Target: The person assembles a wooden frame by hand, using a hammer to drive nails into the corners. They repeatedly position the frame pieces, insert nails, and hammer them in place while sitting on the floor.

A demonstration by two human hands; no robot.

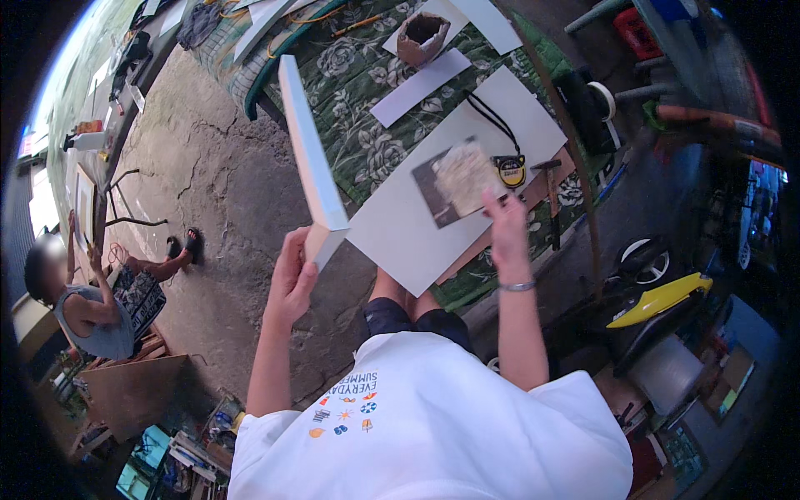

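Note:
My left hand (292, 279) is closed on the lower end of a pale, thick-edged flat frame or panel (310, 150). The panel is raised and tilted nearly edge-on, so its broad face is mostly hidden. My right hand (507, 229) has its fingertips pinched at the right edge of a square picture (443, 187), dark at the corners with a cream, rough-looking shape in it. The picture is over a large white board (396, 229) on a table with a green floral cloth (333, 62). Beside it sits a yellow and black tape measure (511, 171) with a black strap.
A hammer (551, 200) lies right of the board. Beyond are a lilac strip (421, 87) and a brown open container (422, 39). At left, a seated person (96, 312) handles a frame (84, 204). A yellow and black motorbike (662, 300) stands at right.

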